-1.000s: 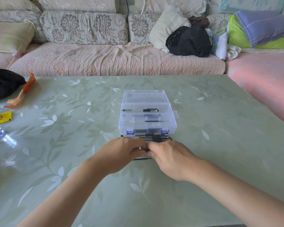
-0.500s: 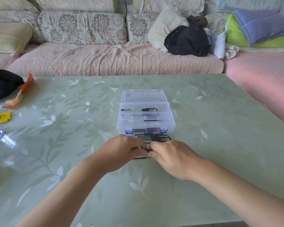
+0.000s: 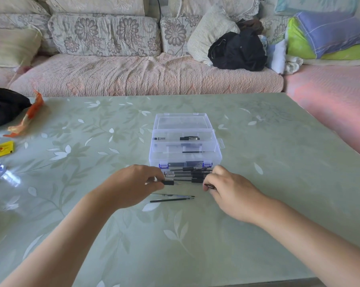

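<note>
- Pens (image 3: 187,174), black and clear, lie side by side in a short row on the table (image 3: 258,204), just in front of the near wall of the clear plastic box (image 3: 185,146), close under its two blue latches
- Left hand (image 3: 133,185) sits at the row's left end, in front of the box's near-left corner; its fingers are curled and pinch a black pen piece (image 3: 168,182), held level and pointing right
- Right hand (image 3: 231,189) sits at the row's right end, in front of the box's near-right corner; thumb and fingertip pinch a small dark piece (image 3: 210,186), too small to identify
- The two hands are apart, with the row of pens between them
- Two thin refills (image 3: 170,200) lie loose and almost parallel on the table, nearer the person than the pens and further from the box
- Seen through the box: a black clip part (image 3: 189,138), a barcode-labelled piece to its left, and one thin dark refill nearer the front wall
- Well left of the box lie an orange wrapper (image 3: 27,117), a yellow packet (image 3: 2,149) and a black bag (image 3: 3,106)
- Beyond the box stands a sofa (image 3: 133,75) with a black garment (image 3: 237,50) and folded bedding (image 3: 328,38) on it
</note>
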`<move>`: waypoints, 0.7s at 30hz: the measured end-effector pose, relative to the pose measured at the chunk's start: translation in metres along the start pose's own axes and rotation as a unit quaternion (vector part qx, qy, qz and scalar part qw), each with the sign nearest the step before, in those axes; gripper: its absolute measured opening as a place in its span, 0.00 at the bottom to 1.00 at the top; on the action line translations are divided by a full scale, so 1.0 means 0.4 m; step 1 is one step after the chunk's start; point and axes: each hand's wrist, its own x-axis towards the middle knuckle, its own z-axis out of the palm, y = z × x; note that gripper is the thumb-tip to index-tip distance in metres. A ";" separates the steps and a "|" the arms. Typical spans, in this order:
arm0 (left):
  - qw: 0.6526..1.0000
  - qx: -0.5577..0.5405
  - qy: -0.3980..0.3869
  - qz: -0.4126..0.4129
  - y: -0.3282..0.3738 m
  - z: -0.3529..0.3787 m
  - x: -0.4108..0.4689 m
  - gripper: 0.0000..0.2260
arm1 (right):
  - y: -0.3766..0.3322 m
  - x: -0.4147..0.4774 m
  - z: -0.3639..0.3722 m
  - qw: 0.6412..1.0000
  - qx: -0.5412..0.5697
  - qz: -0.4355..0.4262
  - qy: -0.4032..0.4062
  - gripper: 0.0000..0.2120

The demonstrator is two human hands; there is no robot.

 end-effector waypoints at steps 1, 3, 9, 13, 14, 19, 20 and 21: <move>1.000 0.001 -0.004 0.003 0.002 0.003 -0.001 0.05 | 0.003 0.000 0.002 1.000 -0.005 -0.006 0.007 0.09; 1.000 0.002 -0.009 0.014 0.010 0.011 -0.002 0.04 | 0.005 0.000 -0.004 1.000 -0.005 -0.006 0.028 0.11; 0.999 -0.008 -0.045 0.028 0.035 0.034 -0.004 0.03 | 0.014 0.007 -0.009 0.999 -0.004 -0.003 0.050 0.10; 0.999 -0.011 -0.032 0.025 0.033 0.028 -0.005 0.04 | 0.015 0.009 -0.010 0.998 -0.030 -0.021 0.050 0.12; 0.999 -0.009 -0.025 0.026 0.033 0.027 -0.005 0.04 | 0.015 0.009 -0.013 0.998 -0.035 -0.023 0.051 0.12; 0.999 -0.019 -0.001 0.039 0.046 0.035 -0.004 0.04 | -0.002 0.015 -0.021 0.997 -0.022 -0.039 0.064 0.14; 0.999 -0.023 0.004 0.045 0.050 0.039 -0.004 0.04 | -0.010 0.017 -0.021 0.996 -0.012 -0.045 0.075 0.13; 0.998 -0.026 0.009 0.051 0.055 0.043 -0.004 0.04 | -0.019 0.020 -0.021 0.995 -0.004 -0.053 0.081 0.13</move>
